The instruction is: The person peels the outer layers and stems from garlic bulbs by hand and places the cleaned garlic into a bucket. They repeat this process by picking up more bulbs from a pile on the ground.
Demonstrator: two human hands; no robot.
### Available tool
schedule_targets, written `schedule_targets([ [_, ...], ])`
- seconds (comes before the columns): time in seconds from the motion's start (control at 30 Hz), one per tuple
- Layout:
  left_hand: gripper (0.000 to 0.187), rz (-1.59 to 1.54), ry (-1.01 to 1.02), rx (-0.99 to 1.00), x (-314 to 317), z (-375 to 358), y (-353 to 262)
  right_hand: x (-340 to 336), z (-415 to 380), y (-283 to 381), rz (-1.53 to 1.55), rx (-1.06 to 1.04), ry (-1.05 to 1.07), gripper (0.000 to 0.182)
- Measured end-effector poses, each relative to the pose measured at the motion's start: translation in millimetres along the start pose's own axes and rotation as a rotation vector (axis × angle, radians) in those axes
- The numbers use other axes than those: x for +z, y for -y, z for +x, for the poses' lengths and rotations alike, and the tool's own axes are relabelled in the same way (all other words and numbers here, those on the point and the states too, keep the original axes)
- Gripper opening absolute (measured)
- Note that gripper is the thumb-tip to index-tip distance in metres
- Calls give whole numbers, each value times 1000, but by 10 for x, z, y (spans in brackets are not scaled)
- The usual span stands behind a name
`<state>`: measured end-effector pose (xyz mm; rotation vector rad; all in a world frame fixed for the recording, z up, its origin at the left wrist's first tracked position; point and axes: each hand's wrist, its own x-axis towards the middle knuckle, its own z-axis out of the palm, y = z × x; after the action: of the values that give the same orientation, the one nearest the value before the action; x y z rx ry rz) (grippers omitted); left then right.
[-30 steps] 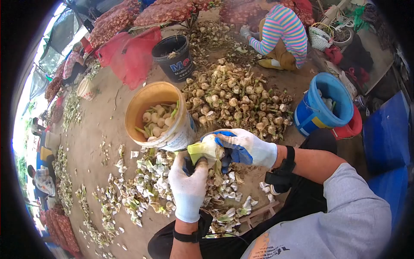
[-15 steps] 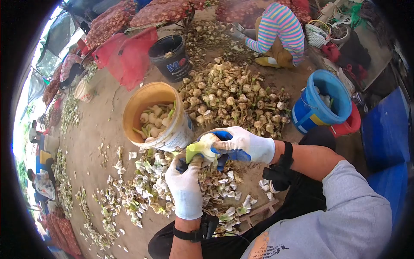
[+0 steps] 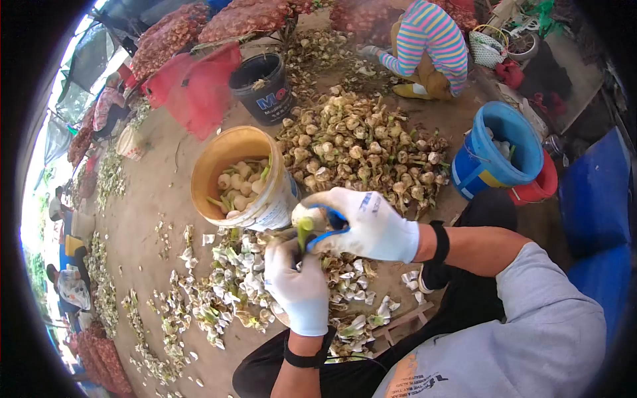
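My right hand (image 3: 368, 224), in a white glove with blue on its palm side, is closed around a pale garlic bulb (image 3: 306, 216). The bulb's green stem (image 3: 304, 229) points toward me. Just below, my left hand (image 3: 294, 278), also gloved, is closed at the stem end. Its fingertips are partly hidden, and a dark shape between the hands cannot be made out. Left of the bulb stands a yellowish bucket (image 3: 282, 200) with cleaned garlic bulbs (image 3: 240, 186) inside. Beyond my hands lies a heap of untrimmed garlic (image 3: 358, 142).
Garlic skins (image 3: 232, 288) litter the ground below my hands. A black bucket (image 3: 262, 93) stands behind the yellowish one. On the right are a blue bucket (image 3: 494, 152) and a red one (image 3: 541, 182). A co-worker in a striped top (image 3: 431, 46) crouches beyond the heap.
The bulb has tilted so its stem points more toward me. My left hand has moved slightly right, and the wide green-white husk strip at its fingers no longer shows.
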<state>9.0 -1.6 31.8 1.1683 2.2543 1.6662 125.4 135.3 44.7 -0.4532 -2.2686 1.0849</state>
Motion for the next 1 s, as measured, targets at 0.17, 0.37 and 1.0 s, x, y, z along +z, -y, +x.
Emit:
schedule_targets([
  [0.17, 15, -34, 101, -106, 71, -81, -8, 33, 37, -181, -123, -42, -29, 28],
  [0.37, 14, -745, 3, -562, -39, 75, 51, -157, 191, -377, 156, 339, -140, 28],
  [1.0, 41, -143, 289, -273, -401, 136, -28, -193, 65, -259, 49, -268, 99, 33],
])
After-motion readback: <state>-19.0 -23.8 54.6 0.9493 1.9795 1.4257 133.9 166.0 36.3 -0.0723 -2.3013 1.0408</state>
